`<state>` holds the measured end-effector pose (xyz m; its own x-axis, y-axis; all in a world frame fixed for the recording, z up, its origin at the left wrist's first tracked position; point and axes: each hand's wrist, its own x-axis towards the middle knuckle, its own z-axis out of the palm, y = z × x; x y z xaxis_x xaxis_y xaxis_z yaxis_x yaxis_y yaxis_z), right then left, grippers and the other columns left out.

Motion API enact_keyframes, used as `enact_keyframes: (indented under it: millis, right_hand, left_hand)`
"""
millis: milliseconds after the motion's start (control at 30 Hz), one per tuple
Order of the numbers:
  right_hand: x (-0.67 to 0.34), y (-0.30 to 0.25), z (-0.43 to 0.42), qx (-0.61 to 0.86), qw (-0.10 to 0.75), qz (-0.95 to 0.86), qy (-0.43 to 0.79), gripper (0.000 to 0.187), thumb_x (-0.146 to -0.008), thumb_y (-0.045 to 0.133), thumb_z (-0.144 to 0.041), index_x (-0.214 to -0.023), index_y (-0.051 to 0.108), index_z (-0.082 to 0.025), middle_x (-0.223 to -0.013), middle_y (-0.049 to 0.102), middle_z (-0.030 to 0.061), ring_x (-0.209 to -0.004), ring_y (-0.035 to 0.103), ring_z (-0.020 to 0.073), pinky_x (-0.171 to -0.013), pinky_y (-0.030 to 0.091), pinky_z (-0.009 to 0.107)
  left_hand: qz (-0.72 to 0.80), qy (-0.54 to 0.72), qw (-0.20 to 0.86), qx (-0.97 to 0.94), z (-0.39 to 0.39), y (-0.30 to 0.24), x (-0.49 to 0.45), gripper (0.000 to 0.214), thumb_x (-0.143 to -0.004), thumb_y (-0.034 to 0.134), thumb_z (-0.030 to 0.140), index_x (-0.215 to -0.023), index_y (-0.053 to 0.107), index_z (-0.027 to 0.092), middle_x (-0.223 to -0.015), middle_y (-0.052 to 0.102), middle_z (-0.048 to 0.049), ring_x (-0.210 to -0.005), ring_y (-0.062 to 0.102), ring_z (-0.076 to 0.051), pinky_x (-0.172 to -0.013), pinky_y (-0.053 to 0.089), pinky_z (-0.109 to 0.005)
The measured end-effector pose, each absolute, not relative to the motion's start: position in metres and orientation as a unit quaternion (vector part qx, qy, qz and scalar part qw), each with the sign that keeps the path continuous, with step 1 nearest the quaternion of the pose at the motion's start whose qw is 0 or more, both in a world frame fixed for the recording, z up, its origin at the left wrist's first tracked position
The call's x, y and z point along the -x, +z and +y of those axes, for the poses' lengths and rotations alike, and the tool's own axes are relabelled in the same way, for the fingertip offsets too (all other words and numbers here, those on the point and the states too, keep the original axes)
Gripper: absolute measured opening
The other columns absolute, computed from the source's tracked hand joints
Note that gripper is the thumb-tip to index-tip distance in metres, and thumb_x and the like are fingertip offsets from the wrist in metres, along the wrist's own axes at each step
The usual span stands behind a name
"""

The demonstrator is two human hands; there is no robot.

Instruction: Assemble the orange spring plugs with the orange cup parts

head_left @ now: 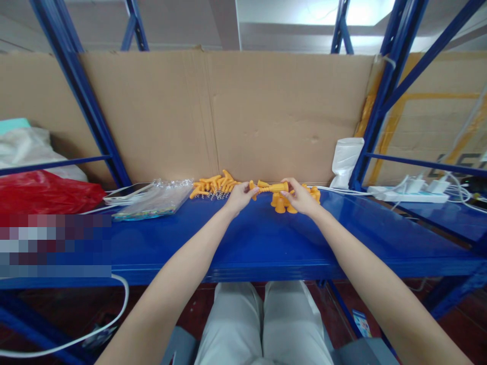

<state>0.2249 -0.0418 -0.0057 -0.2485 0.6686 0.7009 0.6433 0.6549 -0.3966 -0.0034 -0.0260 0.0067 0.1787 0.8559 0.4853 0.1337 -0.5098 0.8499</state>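
Above the blue shelf top, my left hand [239, 197] is closed around the handle end of an orange corkscrew [262, 190]. My right hand [303, 198] pinches an orange plastic sleeve [279, 187] that lines up end to end with it. Whether the two parts are joined is too small to tell. A pile of orange T-shaped handles with metal spirals [213, 184] lies just left of my left hand. Several orange bell-shaped pieces [280, 204] stand below and behind my right hand, which partly hides them.
Clear plastic bags [158, 199] lie left of the pile, near a red bag [49, 192]. A white pouch [346, 161] leans on the cardboard back panel [266, 111]. To the right, a power strip [409, 194] trails white cables. Blue posts [391, 96] frame the shelf.
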Motion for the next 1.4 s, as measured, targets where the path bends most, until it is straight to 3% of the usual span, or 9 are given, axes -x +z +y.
enact_keyframes:
  millis: [300, 500, 600, 700, 800, 967, 1100, 1233, 1400]
  right_hand:
    - [-0.221, 0.001, -0.049, 0.414, 0.459, -0.784, -0.057, 0.032, -0.086, 0.053, -0.026, -0.118, 0.057, -0.022, -0.113, 0.067, 0.0135, -0.1, 0.063, 0.0291, -0.094, 0.049, 0.048]
    - [-0.221, 0.002, -0.051, 0.416, 0.497, -0.761, -0.014, 0.037, -0.088, 0.059, -0.042, -0.119, 0.058, -0.023, -0.116, 0.068, 0.0118, -0.1, 0.064, 0.0272, -0.092, 0.05, 0.044]
    - [-0.221, 0.003, -0.051, 0.428, 0.533, -0.727, 0.065, 0.041, -0.089, 0.053, -0.056, -0.112, 0.059, -0.023, -0.105, 0.069, 0.0094, -0.094, 0.066, 0.0235, -0.084, 0.053, 0.039]
    - [-0.222, 0.005, -0.05, 0.439, 0.509, -0.724, 0.157, 0.044, -0.091, 0.046, -0.064, -0.095, 0.06, -0.022, -0.083, 0.067, 0.0051, -0.075, 0.065, 0.0196, -0.074, 0.054, 0.035]
    - [-0.223, 0.004, -0.048, 0.436, 0.486, -0.73, 0.202, 0.044, -0.088, 0.051, -0.066, -0.088, 0.057, -0.023, -0.073, 0.063, 0.0015, -0.065, 0.06, 0.0165, -0.067, 0.053, 0.033]
    - [-0.224, -0.003, -0.039, 0.407, 0.502, -0.747, 0.154, 0.036, -0.086, 0.057, -0.057, -0.098, 0.055, -0.024, -0.081, 0.063, 0.0013, -0.073, 0.06, 0.0178, -0.069, 0.052, 0.034]
    - [-0.227, -0.003, -0.041, 0.405, 0.483, -0.774, 0.069, 0.024, -0.086, 0.058, -0.04, -0.104, 0.053, -0.024, -0.093, 0.064, 0.0043, -0.081, 0.061, 0.0204, -0.076, 0.051, 0.036]
    - [-0.228, 0.001, -0.048, 0.43, 0.444, -0.785, -0.033, 0.026, -0.08, 0.059, -0.026, -0.105, 0.053, -0.025, -0.101, 0.065, 0.0062, -0.083, 0.061, 0.0224, -0.082, 0.048, 0.04]
    - [-0.223, 0.004, -0.054, 0.454, 0.431, -0.773, -0.101, 0.028, -0.078, 0.056, -0.024, -0.106, 0.053, -0.024, -0.104, 0.064, 0.0087, -0.087, 0.062, 0.0248, -0.084, 0.046, 0.043]
  left_hand:
    - [0.37, 0.584, 0.403, -0.599, -0.032, 0.013, -0.002, 0.027, -0.077, 0.078, 0.034, -0.067, 0.059, 0.017, -0.062, 0.068, -0.0023, -0.06, 0.065, -0.015, -0.068, 0.054, -0.03]
    - [0.333, 0.599, 0.397, -0.611, -0.036, 0.017, 0.0, 0.019, -0.072, 0.08, 0.025, -0.08, 0.066, 0.015, -0.079, 0.074, -0.0052, -0.079, 0.071, -0.018, -0.081, 0.055, -0.033]
    - [0.32, 0.604, 0.389, -0.618, -0.036, 0.016, 0.0, 0.016, -0.072, 0.077, 0.018, -0.085, 0.068, 0.014, -0.089, 0.076, -0.0076, -0.087, 0.071, -0.019, -0.088, 0.054, -0.035]
    - [0.315, 0.604, 0.383, -0.623, -0.035, 0.014, -0.001, 0.017, -0.072, 0.075, 0.016, -0.087, 0.069, 0.014, -0.092, 0.076, -0.008, -0.089, 0.071, -0.018, -0.09, 0.054, -0.035]
    - [0.322, 0.607, 0.375, -0.622, -0.033, 0.013, -0.001, 0.019, -0.071, 0.076, 0.019, -0.088, 0.069, 0.015, -0.093, 0.077, -0.0077, -0.089, 0.071, -0.019, -0.089, 0.055, -0.036]
    - [0.336, 0.612, 0.383, -0.605, -0.032, 0.014, -0.002, 0.015, -0.072, 0.077, 0.018, -0.084, 0.068, 0.014, -0.086, 0.076, -0.0066, -0.086, 0.072, -0.018, -0.087, 0.056, -0.034]
    - [0.355, 0.605, 0.413, -0.581, -0.035, 0.014, -0.004, 0.01, -0.075, 0.076, 0.015, -0.08, 0.066, 0.013, -0.077, 0.074, -0.0049, -0.069, 0.07, -0.015, -0.079, 0.057, -0.033]
    - [0.369, 0.591, 0.437, -0.569, -0.037, 0.013, -0.006, 0.019, -0.076, 0.079, 0.023, -0.073, 0.063, 0.013, -0.065, 0.069, -0.0024, -0.057, 0.065, -0.012, -0.067, 0.057, -0.03]
    - [0.362, 0.599, 0.447, -0.557, -0.039, 0.015, -0.006, 0.022, -0.076, 0.08, 0.026, -0.074, 0.062, 0.014, -0.061, 0.068, 0.0001, -0.054, 0.064, -0.01, -0.059, 0.056, -0.023]
